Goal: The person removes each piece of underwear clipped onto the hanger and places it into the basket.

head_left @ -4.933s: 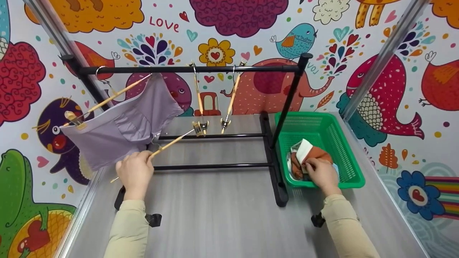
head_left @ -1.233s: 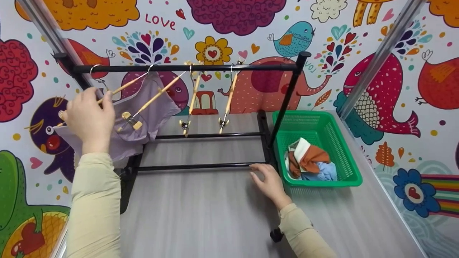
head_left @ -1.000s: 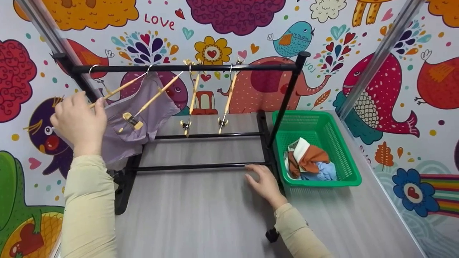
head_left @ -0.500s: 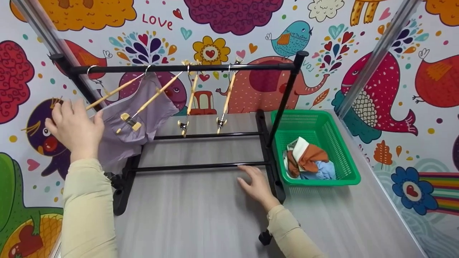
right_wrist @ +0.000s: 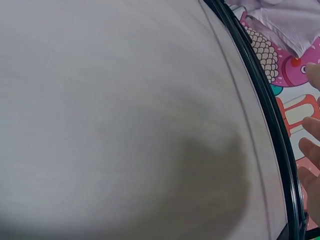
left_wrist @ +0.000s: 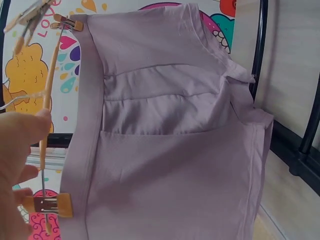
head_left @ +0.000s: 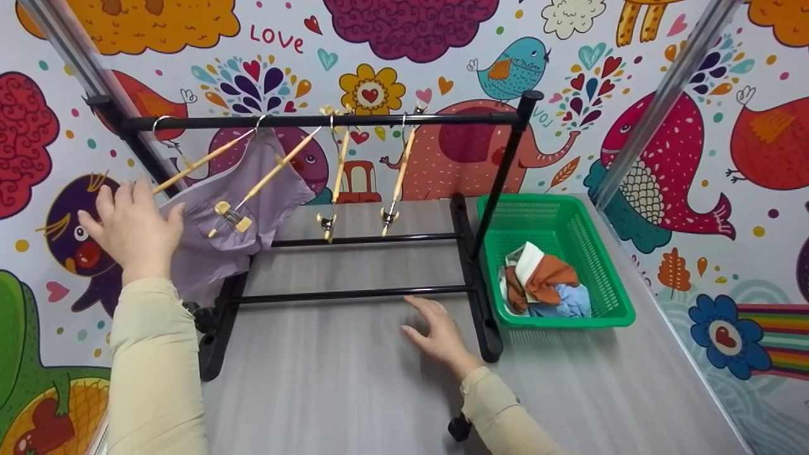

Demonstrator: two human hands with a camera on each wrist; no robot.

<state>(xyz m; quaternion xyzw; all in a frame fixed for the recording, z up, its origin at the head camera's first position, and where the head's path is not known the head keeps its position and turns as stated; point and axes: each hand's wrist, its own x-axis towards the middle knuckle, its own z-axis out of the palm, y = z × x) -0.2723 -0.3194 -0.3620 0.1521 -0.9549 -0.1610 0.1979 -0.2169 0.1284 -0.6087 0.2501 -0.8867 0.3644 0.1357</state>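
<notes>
Lavender underpants (head_left: 221,221) hang from a wooden clip hanger (head_left: 208,161), their waistband pinched by clips (left_wrist: 50,205) in the left wrist view. My left hand (head_left: 136,230) is at that hanger's near end with fingers spread; whether the thumb (left_wrist: 30,125) touches the bar I cannot tell. A bare clip hanger (head_left: 278,167) hangs just right of the underpants, its near clips in front of them. My right hand (head_left: 439,332) holds nothing, fingers extended, over the grey tabletop by the rack's lower front bar (head_left: 354,294).
The black rack (head_left: 449,119) also bears two bare clip hangers, one mid-rod (head_left: 339,170) and one farther right (head_left: 404,167). Right of the rack stands a green basket (head_left: 616,297) with rust-and-white cloth (head_left: 550,278) and light blue cloth (head_left: 572,302). A patterned wall is behind.
The second hanger, earlier held in my left hand, now hangs on the rod. My left hand has drawn slightly left and down from the underpants' hanger. My right hand has moved left from the basket.
</notes>
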